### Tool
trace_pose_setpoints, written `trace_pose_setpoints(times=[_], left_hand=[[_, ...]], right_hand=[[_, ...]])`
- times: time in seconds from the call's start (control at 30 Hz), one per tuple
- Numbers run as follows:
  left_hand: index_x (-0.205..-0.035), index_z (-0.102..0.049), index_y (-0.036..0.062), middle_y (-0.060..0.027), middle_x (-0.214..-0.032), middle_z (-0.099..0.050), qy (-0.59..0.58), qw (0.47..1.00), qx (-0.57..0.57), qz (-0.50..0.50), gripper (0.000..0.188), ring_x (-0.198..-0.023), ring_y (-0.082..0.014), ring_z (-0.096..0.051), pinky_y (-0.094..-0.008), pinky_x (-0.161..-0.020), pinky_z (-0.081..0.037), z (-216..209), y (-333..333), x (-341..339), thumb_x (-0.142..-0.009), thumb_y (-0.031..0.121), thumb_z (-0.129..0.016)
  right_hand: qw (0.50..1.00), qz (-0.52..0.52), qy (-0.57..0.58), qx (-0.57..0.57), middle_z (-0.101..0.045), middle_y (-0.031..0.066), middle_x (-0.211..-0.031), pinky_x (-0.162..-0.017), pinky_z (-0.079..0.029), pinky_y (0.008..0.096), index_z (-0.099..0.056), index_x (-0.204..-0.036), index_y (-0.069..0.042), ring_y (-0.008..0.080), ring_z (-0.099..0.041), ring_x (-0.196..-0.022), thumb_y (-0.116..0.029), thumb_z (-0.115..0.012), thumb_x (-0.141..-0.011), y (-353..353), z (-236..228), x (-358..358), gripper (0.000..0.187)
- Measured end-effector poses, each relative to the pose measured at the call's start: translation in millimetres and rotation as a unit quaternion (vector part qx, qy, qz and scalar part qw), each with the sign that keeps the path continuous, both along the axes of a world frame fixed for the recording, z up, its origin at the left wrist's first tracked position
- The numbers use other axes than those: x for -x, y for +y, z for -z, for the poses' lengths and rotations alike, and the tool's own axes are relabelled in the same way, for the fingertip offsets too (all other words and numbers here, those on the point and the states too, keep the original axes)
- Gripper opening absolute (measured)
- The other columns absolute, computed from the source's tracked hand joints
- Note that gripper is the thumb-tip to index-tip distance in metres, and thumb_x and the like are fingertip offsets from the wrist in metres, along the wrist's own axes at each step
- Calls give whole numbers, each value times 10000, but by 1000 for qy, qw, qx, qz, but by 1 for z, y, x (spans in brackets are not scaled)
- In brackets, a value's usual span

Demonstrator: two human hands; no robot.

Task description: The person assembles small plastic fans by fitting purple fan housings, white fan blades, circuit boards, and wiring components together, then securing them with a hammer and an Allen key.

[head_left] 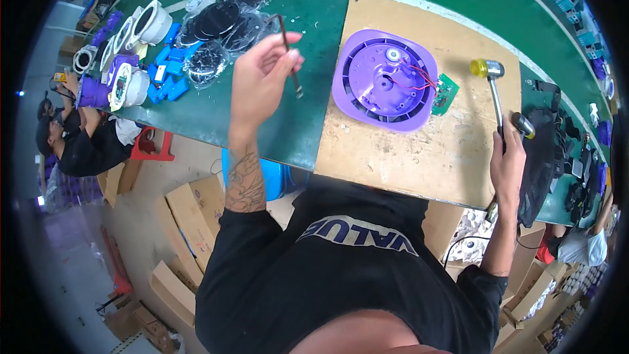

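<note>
My left hand (265, 69) is raised above the green bench, its thumb and fingers pinching a thin dark metal rod (296, 80) with a bent upper end. In my right hand (508, 167), at the right side of the cardboard, is a mallet (495, 95) with a yellow-faced head and a metal shaft. Between the hands lies a round-cornered purple fan housing (383, 82), its inner side facing up. Red wires run from it to a small green circuit board (445, 94) at its right edge. Touching neither hand is the housing.
A cardboard sheet (367, 164) covers the bench's right part. At far left are blue blocks (171, 69), bagged black discs (216, 21) and white rings (152, 23). A dark tool handle (523, 124) with a yellow end is beside my right hand. A co-worker (92, 141) sits left.
</note>
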State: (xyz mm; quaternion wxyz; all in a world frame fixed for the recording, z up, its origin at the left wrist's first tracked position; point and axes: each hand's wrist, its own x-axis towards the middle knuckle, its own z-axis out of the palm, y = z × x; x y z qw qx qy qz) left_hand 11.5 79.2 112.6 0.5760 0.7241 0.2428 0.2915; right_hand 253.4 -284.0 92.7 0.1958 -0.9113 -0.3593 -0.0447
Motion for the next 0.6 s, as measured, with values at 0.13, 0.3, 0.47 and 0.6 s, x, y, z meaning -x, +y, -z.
trace_pose_setpoints(times=[0.13, 0.3, 0.47, 0.6], left_hand=[[-1145, -633, -23, -44, -830, -661, 103, 992, 52, -51, 225, -766, -89, -616, -219, -706, -497, 30, 5, 17, -926, 18, -596], [-1148, -634, -27, -50, -835, -666, 102, 989, 69, -85, 236, -767, -91, -617, -218, -689, -486, 48, 8, 20, -916, 0, -600], [-1147, -626, -53, -63, -842, -667, 96, 989, 71, -88, 244, -763, -104, -625, -213, -692, -487, 54, 9, 15, -909, -1, -611], [-1144, -625, -63, -66, -837, -663, 83, 990, 75, -83, 247, -766, -103, -628, -217, -703, -499, 54, 9, 12, -907, 5, -621]], right_hand=[[997, 41, 44, 58, -601, 231, -969, -747, -490, 427, -530, -1334, -27, 408, -605, -870, -75, -540, -942, 5, 26, 3, 395], [993, 84, 49, 64, -600, 198, -941, -722, -490, 414, -537, -1346, -59, 368, -608, -813, -103, -562, -950, 10, 37, 4, 399], [993, 86, 39, 71, -617, 183, -959, -719, -501, 378, -557, -1328, -59, 334, -628, -808, -89, -577, -945, 11, 39, 4, 385], [991, 94, 43, 79, -620, 183, -961, -723, -503, 379, -562, -1322, -60, 335, -631, -811, -92, -575, -946, 11, 39, 3, 377]])
